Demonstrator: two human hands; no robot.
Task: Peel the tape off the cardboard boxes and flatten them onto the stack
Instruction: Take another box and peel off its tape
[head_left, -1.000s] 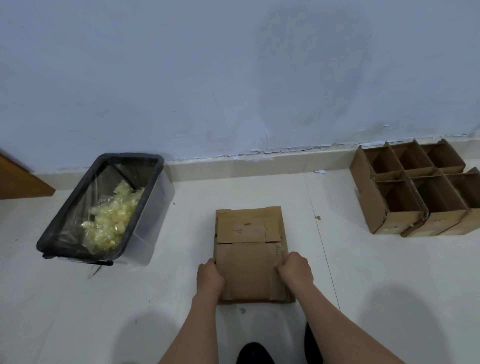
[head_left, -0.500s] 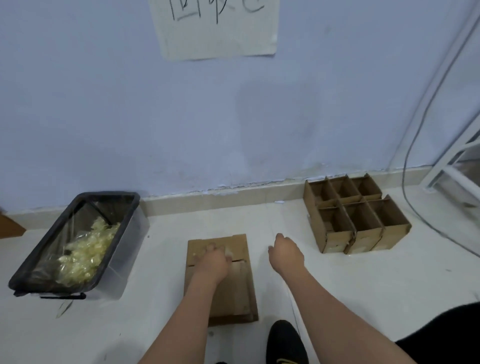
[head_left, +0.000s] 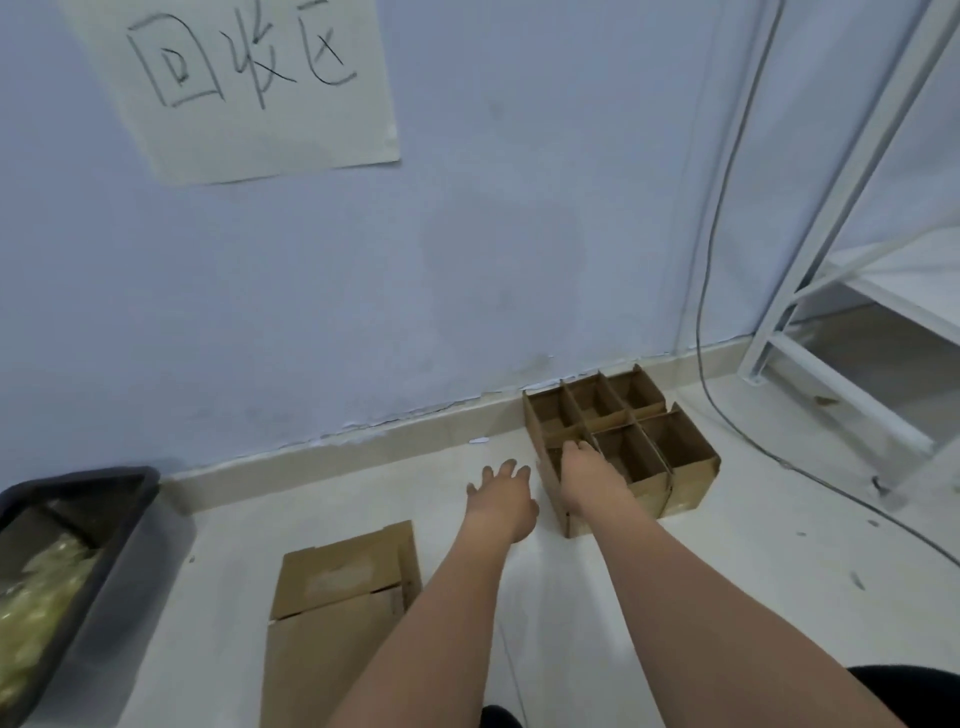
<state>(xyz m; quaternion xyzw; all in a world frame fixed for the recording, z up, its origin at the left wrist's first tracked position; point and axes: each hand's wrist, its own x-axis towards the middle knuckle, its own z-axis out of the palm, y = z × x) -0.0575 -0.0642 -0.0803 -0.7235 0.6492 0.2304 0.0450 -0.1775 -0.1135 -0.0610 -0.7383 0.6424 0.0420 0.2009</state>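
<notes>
Nearest me, low on the floor: my flattened stack (head_left: 337, 613) of cardboard lies flat between the bin and my left forearm, its pale tape scar facing up; neither hand touches it.
Bin: a black tub (head_left: 78, 525) with a clear liner sits at the left edge of the floor, holding crumpled yellowish tape (or so I take those wads to be).
Left hand: my left hand (head_left: 501, 501) hangs over bare floor just beside the boxes, fingers spread wide and holding nothing.
Right hand: my right hand (head_left: 584, 467) has reached the near-left box of the cluster, fingers curled over its top rim; I cannot tell how firmly it grips, since the fingertips dip inside the cell.
Boxes: six open cardboard boxes (head_left: 649, 447) stand packed together against the skirting, two rows of three, mouths up, near the right side of the floor.
Step in hand: I judge this to be fetching the next box; the peeling and flattening of it are not yet begun.
Next move: it calls for lifting that one box free of its neighbours without dragging them, the left hand coming in to steady its outer wall.
Farther off: a white shelf frame (head_left: 831, 322) and a dark cable (head_left: 709, 291) stand at the right; a handwritten paper sign (head_left: 249, 83) hangs on the wall.
</notes>
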